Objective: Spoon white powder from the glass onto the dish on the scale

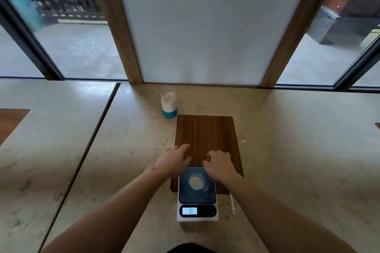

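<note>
A clear glass (168, 102) with a teal base, partly filled with white powder, stands on the counter beyond the wooden board's far left corner. A white scale (197, 197) with a dark platform and a lit display sits at the board's near edge. On it rests a small round dish (196, 181) holding pale powder. A thin white spoon (232, 204) lies on the counter right of the scale. My left hand (173, 161) and my right hand (219, 163) hover just past the scale over the board, fingers loosely curled, holding nothing.
The dark wooden board (207, 135) lies on a pale stone counter (298, 150). A seam (86, 141) splits the counter on the left. A white wall panel (201, 26) with wooden posts and windows rises behind the counter.
</note>
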